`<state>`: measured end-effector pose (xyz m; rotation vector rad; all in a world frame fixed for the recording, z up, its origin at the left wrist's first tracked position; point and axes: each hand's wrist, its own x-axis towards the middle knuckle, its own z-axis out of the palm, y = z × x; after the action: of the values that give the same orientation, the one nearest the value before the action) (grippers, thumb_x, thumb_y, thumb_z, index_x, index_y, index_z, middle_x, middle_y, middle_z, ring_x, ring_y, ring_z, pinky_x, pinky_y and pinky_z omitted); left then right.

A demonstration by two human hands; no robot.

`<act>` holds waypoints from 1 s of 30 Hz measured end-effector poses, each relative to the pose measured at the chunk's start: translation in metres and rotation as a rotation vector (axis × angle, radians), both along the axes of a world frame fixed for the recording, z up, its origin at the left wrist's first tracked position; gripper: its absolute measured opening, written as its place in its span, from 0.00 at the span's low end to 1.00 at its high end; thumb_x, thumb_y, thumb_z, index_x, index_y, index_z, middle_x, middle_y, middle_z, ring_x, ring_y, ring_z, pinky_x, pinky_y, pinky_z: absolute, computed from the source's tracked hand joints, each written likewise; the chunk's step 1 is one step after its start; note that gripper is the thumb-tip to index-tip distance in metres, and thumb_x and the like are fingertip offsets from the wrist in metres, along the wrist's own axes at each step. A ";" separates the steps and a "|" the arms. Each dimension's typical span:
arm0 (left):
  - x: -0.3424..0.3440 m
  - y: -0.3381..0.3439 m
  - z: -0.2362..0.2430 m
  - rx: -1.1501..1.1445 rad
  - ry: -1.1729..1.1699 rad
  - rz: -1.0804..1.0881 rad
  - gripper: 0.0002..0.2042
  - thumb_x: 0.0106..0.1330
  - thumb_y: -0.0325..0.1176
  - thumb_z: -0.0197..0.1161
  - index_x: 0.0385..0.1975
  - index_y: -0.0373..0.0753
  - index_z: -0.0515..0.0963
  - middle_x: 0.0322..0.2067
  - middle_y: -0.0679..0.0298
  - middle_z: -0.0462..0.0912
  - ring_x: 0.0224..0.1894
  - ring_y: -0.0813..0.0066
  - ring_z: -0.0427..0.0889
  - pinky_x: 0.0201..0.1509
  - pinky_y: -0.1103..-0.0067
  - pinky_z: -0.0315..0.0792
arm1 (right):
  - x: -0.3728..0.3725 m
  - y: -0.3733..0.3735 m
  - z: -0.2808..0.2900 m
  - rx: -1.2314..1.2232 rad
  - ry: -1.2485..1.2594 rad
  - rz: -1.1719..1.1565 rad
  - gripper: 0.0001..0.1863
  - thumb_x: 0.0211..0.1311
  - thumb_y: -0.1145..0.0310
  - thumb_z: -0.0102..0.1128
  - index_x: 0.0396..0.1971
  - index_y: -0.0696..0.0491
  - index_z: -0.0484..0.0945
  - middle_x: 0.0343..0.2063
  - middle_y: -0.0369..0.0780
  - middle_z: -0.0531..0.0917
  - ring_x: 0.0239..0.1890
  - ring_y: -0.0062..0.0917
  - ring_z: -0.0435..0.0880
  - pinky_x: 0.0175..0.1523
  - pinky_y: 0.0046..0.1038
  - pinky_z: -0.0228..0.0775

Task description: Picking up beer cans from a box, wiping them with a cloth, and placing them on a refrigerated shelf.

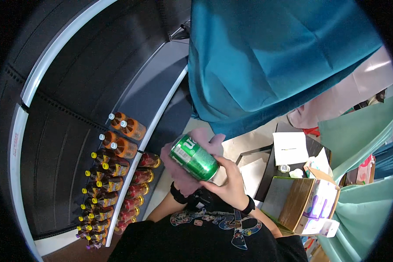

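Nearest to the camera, a black shirt with a coloured print on the chest, filling the lower edge. Just above it, a green can, lying tilted, its silver end toward the lower right and its other end toward the upper left. Held between both hands: right hand under and behind the lower end, fingers curled and clamped on the can's side; left hand hidden under a pinkish-purple cloth, pressed against the upper and left side of the can through the cloth, so also closed on it. Dark bands on both wrists.

To the left, a curved dark shelf with a white edge, carrying rows of bottles: orange bottles with white caps at the top, dark bottles with yellow caps lower down, reddish cans beside them. Can well apart from the shelf, near the chest.

Above, a large teal cloth hanging. To the right, an open cardboard box and a white paper on a dark surface.
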<state>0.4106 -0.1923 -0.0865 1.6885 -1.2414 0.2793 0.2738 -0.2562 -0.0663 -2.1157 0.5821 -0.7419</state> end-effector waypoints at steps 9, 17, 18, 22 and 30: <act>0.040 -0.024 0.003 0.023 0.040 0.025 0.29 0.58 0.49 0.58 0.51 0.34 0.62 0.48 0.59 0.70 0.48 0.66 0.73 0.52 0.68 0.66 | 0.044 -0.022 0.012 -0.098 0.045 0.024 0.37 0.38 0.60 0.75 0.49 0.60 0.69 0.43 0.47 0.76 0.46 0.37 0.75 0.53 0.33 0.65; 0.092 -0.052 0.029 0.206 -0.078 -0.029 0.28 0.62 0.51 0.54 0.50 0.33 0.62 0.47 0.61 0.71 0.48 0.67 0.74 0.51 0.68 0.67 | 0.080 -0.047 0.009 0.176 0.012 -0.016 0.39 0.39 0.58 0.75 0.52 0.58 0.69 0.44 0.47 0.77 0.47 0.39 0.75 0.53 0.34 0.65; 0.099 -0.057 0.039 0.281 -0.152 -0.011 0.28 0.62 0.51 0.53 0.50 0.33 0.62 0.47 0.61 0.71 0.47 0.68 0.74 0.51 0.68 0.67 | 0.083 -0.051 0.013 0.163 0.015 -0.013 0.36 0.42 0.57 0.73 0.52 0.57 0.69 0.43 0.48 0.78 0.47 0.40 0.76 0.52 0.34 0.66; 0.141 -0.064 0.007 0.343 -0.083 0.012 0.27 0.65 0.52 0.47 0.53 0.34 0.60 0.49 0.59 0.69 0.50 0.68 0.72 0.53 0.68 0.65 | 0.104 -0.057 0.005 0.069 0.035 -0.103 0.38 0.47 0.53 0.68 0.55 0.59 0.65 0.46 0.51 0.75 0.46 0.43 0.75 0.53 0.38 0.66; 0.162 -0.074 -0.045 0.302 0.241 -0.284 0.30 0.69 0.56 0.36 0.59 0.36 0.56 0.57 0.53 0.65 0.55 0.64 0.70 0.59 0.68 0.64 | 0.124 -0.060 0.004 0.204 0.018 -0.189 0.38 0.44 0.55 0.70 0.54 0.56 0.65 0.41 0.49 0.77 0.46 0.42 0.77 0.49 0.36 0.68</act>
<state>0.5730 -0.2659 -0.1315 1.7085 -1.3672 -0.2885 0.3982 -0.3162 -0.0622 -1.8993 0.8400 -0.7342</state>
